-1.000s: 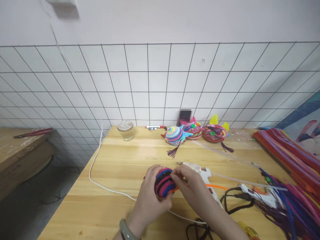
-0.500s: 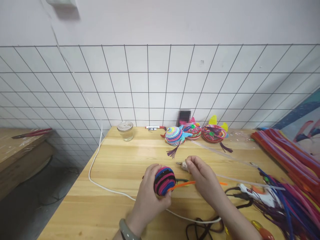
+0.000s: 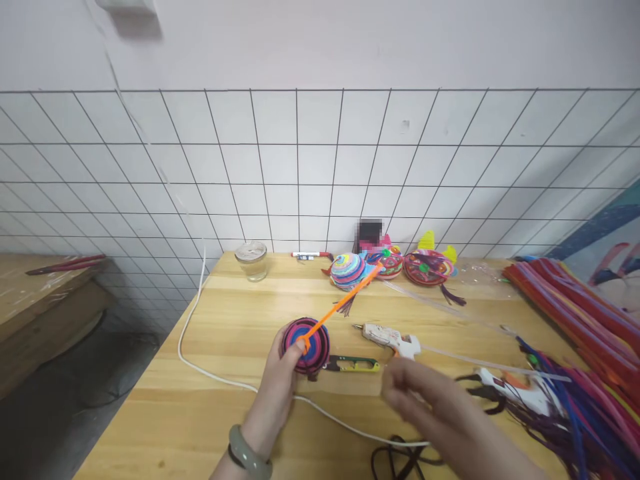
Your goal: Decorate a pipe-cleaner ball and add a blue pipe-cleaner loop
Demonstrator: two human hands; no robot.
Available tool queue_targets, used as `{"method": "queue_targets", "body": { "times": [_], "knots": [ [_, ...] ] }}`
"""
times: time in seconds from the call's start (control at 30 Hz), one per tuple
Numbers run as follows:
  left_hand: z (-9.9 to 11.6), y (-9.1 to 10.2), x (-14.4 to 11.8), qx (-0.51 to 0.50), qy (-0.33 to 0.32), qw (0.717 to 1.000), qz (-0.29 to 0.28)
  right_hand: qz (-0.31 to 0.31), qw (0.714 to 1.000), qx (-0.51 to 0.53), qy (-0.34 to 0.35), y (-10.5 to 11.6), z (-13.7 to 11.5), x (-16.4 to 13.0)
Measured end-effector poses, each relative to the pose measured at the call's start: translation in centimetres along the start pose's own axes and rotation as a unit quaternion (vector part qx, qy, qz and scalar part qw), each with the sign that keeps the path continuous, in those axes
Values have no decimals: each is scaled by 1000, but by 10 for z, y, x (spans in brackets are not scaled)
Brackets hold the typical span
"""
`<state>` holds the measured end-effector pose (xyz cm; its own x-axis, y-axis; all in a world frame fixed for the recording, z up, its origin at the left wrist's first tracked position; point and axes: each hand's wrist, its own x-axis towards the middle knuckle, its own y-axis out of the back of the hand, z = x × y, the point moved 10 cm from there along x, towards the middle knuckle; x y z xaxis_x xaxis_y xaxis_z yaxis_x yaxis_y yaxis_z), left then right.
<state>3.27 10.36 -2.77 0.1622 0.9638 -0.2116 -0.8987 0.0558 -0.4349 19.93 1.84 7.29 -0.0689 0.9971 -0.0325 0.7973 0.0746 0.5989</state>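
Observation:
My left hand (image 3: 284, 367) is closed around a round piece covered in coiled pipe cleaner (image 3: 324, 343), striped pink, black and blue. Its thumb presses near the blue centre, where an orange pipe cleaner (image 3: 345, 300) sticks out up and to the right with its far end free. My right hand (image 3: 425, 400) is blurred, fingers curled, just below the handle of a white hot glue gun (image 3: 385, 335) lying on its side. Whether its fingers hold anything does not show. Thread snips (image 3: 357, 364) with a yellow-green handle lie between the hands.
Finished coiled fish (image 3: 347, 270) sit along the wall. A glass jar (image 3: 251, 261) and a marker (image 3: 310, 255) stand and lie at the back. Pipe cleaner bundles (image 3: 570, 300) and a white power strip (image 3: 520, 390) fill the right side. A white cable (image 3: 345, 420) crosses the table (image 3: 175, 413).
My left hand has turned the coiled piece so its flat round centre faces me. The orange pipe cleaner now points up and right. My right hand has moved down and right, uncovering the glue gun.

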Motion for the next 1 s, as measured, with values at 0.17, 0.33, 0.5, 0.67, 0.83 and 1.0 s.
{"method": "queue_targets", "body": {
  "times": [0.17,0.33,0.5,0.67,0.83,1.0],
  "knots": [
    [-13,-11,-4,-160,84,982,-47,-165,979,-123,-3,-64,3,-6],
    [-15,-14,-6,-236,120,962,-65,-179,974,-133,24,-75,3,-5],
    [-17,-19,-9,-274,142,949,-70,-38,991,-101,76,-52,-13,6],
    [-18,-27,-12,-288,149,942,-84,53,985,-103,131,-47,-32,21],
    [-19,-32,-15,-291,137,942,-95,98,985,-70,121,-44,-32,36],
    [-20,-38,-16,-290,133,941,-110,80,991,-54,96,-49,-23,47]
  ]
}}
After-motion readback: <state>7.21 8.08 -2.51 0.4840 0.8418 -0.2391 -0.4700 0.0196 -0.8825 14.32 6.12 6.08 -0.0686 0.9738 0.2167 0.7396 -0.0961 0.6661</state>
